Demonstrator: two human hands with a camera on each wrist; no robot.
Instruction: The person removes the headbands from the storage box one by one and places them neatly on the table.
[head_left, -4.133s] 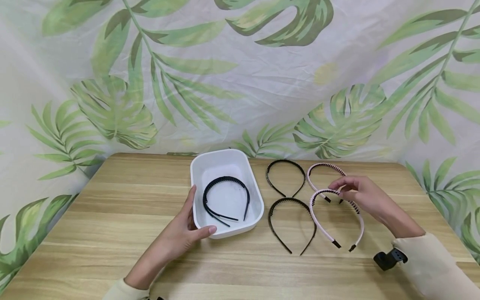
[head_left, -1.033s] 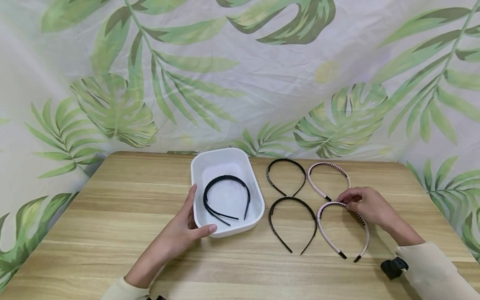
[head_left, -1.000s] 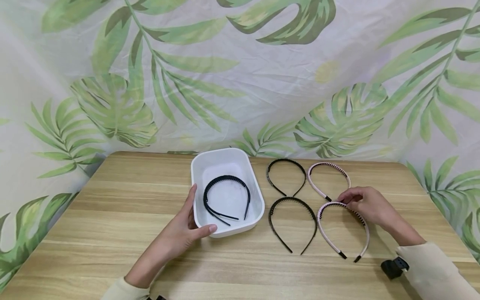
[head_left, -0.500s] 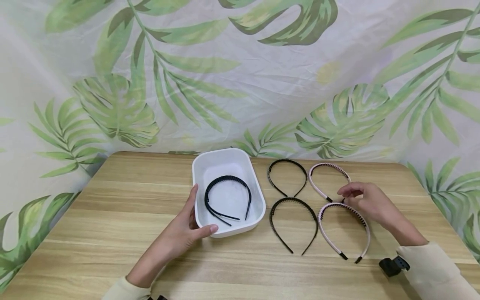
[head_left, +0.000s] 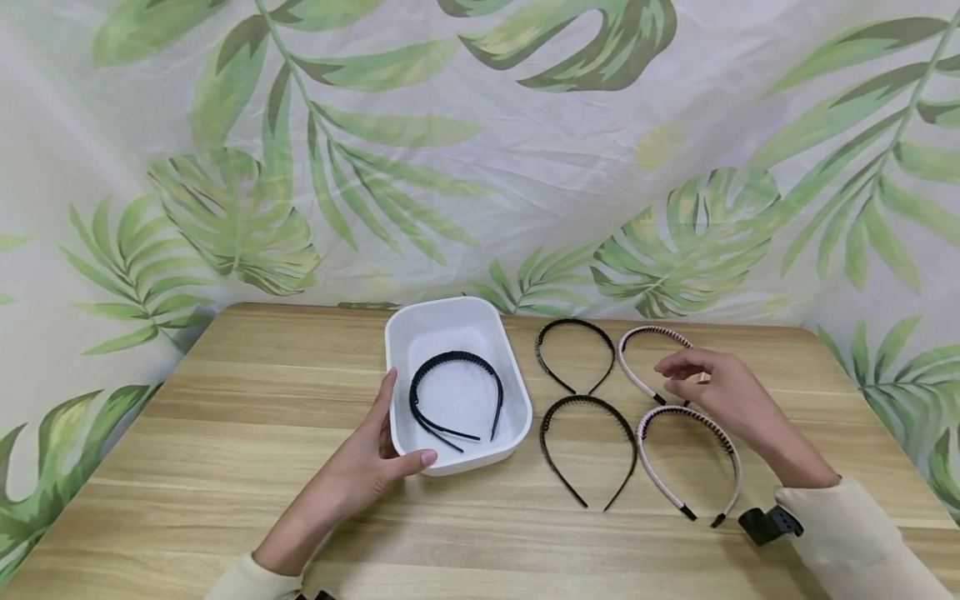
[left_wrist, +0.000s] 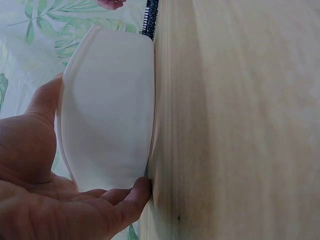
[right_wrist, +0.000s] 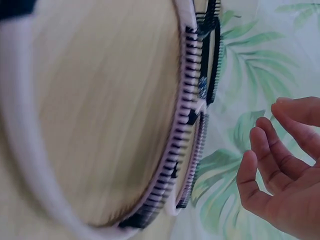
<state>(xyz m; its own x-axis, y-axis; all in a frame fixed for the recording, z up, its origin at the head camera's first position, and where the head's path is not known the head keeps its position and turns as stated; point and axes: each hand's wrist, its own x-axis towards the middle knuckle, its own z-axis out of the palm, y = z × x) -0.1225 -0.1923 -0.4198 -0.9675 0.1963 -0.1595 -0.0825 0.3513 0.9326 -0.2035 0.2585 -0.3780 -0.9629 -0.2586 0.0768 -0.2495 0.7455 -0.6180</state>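
My left hand grips the near left corner of a white plastic tub, thumb over the rim and fingers along its side. Black toothed headbands, seemingly two, lie overlapping inside it. My right hand hovers above the pink headbands, fingers loosely bent and nothing between them. Below it lies the front pink headband, its black-tipped ends toward me. Behind that is another pink headband, partly hidden by the hand. In the right wrist view the fingers are apart from the pink headband.
Two more black headbands lie between the tub and the pink ones: one at the back, one in front. All stand on a wooden table. A leaf-patterned cloth rises behind its far edge.
The front pink headband shifted right and nearer to me while my right hand pinched it. That hand has since let go and lifted. My left hand and the tub have hardly moved.
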